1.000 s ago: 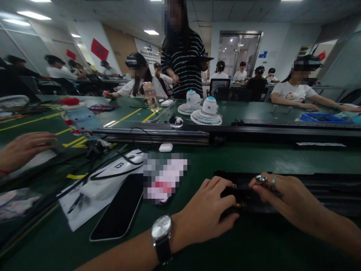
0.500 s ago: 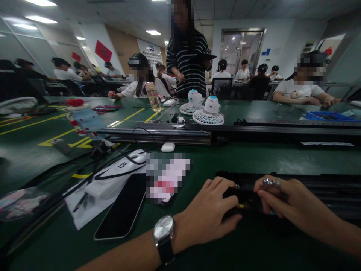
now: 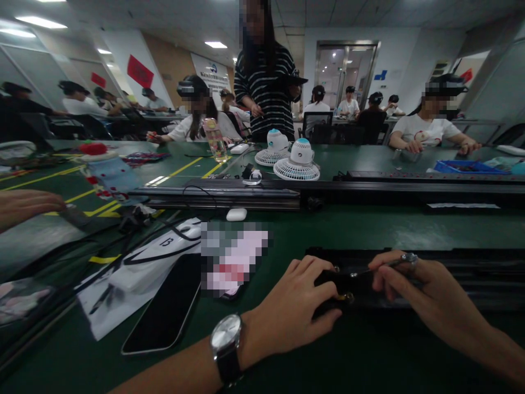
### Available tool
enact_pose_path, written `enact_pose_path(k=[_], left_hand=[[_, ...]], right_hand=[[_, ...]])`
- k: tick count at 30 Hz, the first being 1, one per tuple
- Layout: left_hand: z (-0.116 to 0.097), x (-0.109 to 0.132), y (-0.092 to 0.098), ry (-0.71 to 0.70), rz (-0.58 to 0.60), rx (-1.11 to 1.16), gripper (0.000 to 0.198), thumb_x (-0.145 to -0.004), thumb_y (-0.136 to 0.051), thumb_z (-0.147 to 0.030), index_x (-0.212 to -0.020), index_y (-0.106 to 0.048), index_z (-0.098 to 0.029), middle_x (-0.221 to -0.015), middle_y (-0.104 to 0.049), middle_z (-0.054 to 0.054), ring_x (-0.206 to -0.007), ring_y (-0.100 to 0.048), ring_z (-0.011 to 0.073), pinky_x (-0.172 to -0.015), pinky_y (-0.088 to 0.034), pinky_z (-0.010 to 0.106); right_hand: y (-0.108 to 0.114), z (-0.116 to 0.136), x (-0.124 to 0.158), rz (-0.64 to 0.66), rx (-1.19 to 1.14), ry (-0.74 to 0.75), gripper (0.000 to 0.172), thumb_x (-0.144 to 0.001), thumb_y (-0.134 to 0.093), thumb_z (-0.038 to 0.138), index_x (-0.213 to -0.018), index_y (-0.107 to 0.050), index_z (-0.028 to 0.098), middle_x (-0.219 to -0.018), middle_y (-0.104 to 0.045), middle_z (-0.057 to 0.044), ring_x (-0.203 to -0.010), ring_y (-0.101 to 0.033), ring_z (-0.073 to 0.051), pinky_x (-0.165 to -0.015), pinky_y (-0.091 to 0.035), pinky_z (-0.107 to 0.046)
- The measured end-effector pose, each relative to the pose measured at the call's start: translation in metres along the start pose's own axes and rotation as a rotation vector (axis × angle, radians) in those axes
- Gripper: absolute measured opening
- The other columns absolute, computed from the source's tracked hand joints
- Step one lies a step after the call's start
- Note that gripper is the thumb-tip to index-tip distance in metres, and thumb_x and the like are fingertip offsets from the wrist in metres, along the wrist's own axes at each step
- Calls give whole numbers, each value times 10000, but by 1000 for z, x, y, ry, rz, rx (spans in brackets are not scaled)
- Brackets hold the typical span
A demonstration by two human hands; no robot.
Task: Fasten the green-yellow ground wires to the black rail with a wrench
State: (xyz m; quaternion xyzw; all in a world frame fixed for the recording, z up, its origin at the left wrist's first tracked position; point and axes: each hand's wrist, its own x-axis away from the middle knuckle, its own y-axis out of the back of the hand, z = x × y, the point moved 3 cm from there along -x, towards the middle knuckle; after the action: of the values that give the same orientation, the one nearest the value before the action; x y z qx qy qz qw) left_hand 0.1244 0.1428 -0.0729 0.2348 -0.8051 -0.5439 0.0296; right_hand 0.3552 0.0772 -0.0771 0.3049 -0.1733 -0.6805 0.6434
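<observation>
- A green workbench (image 3: 369, 230) carried a long black rail (image 3: 471, 271) across its near right side, with a phone (image 3: 164, 312) lying to the left.
- The left hand (image 3: 295, 312) curled over the rail's left end, fingers closed on it.
- The right hand (image 3: 414, 290) pinched a slim metal tool (image 3: 389, 264), its tip pointing left.
- A small brass fitting (image 3: 348, 297) sat just beside the left fingertips.
- A slip of the tool could jab those close fingers.
- Half a second before, the tool was tucked in, and no co-worker's hand (image 3: 24, 207) showed at far left.
</observation>
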Motion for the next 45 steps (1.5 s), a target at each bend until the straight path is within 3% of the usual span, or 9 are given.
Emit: enact_pose_path(k=[30,45], left_hand=[[2,-2,0,31,65,12,190,-961,-637,-306,-1138,-644,-237,-1425,-519,79,-1318,-462,272,-1055,-424,479],[4,-1,-4,0,58,-2,191,-985,-598,-323,-1153,-629,-239,-1448,-495,80,-1344,-442,272,-1064,-408,481]], right_hand=[[4,8,7,-42,18,132,204,-1041,-484,298,-987,-673,243,-727,-667,17,-599,-657,-130,-527,-514,-232],[-5,18,9,20,119,274,142,-1028,-523,226,-1060,-656,265,-802,-715,40,-703,-681,-129,-671,-502,-258]])
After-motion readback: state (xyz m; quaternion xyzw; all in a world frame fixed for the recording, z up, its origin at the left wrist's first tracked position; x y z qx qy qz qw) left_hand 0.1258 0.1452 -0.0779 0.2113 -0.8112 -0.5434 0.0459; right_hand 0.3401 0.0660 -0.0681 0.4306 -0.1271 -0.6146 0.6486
